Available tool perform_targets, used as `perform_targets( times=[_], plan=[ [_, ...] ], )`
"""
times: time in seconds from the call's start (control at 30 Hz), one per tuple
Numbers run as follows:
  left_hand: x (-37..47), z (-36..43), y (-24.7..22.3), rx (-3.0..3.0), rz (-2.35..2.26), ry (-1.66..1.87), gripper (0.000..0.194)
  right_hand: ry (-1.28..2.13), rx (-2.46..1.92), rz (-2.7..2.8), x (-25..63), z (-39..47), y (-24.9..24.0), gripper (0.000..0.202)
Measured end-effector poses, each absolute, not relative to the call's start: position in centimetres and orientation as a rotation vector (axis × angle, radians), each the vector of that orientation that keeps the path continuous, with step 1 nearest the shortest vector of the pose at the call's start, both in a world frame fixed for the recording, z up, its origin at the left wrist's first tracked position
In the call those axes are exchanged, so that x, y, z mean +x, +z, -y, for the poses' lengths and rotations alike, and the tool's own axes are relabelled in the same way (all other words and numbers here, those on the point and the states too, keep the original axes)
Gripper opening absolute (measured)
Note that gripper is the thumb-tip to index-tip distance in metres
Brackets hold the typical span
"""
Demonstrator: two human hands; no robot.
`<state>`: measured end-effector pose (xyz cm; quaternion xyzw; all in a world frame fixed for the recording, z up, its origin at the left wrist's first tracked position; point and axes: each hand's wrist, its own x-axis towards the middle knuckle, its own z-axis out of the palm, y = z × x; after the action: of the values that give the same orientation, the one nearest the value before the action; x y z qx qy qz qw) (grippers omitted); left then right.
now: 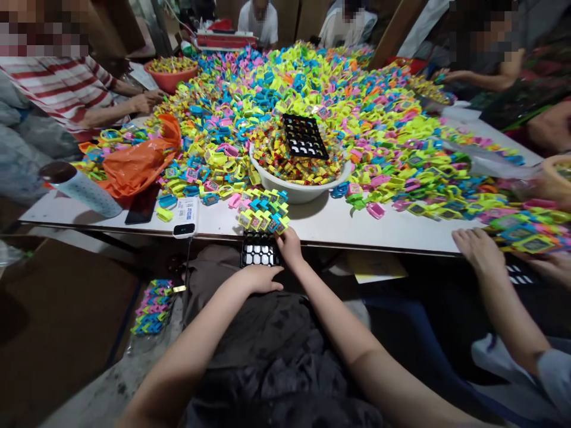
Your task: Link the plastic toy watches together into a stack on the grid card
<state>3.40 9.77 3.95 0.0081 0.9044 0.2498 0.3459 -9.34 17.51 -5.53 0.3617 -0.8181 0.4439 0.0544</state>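
Best we brace black tray point(260, 255) with left hand point(261, 278), seat toy watches point(263, 213) in even slanted rows, pressing lightly so none spring loose; our left hand lies along tray's near edge, right hand point(292, 248) curls by its right side; we cannot tell whether either pinches anything; watches sit over tray's far part, just ahead of right hand

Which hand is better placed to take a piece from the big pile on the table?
Probably the right hand: it is beside the pieces at the far end of the black tray, nearer the pile. The left hand lies at the tray's near end.
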Motion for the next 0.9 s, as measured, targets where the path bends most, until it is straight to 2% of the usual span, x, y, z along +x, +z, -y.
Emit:
perform_targets(
  times=[0.17, 0.63, 0.77, 0.9],
  plan=[
    [4.2, -10.0, 4.2, 0.025, -2.320, 0.602, 0.058, 1.338, 1.142, 2.501, -9.7, -17.5, -5.1, 0.016],
    [5.5, -11.1, 4.5, -0.013, -2.510, 0.547, 0.055, 0.981, 1.442, 2.850, -12.0, -17.8, -3.8, 0.027],
    [5.4, -11.4, 4.7, -0.011, -2.532, 0.519, 0.053, 0.882, 1.504, 2.816, -12.4, -17.7, -4.1, 0.027],
    [5.3, -11.5, 5.0, -0.027, -2.532, 0.551, 0.051, 0.941, 1.619, 2.692, -12.9, -17.8, -4.7, 0.025]
  ],
)
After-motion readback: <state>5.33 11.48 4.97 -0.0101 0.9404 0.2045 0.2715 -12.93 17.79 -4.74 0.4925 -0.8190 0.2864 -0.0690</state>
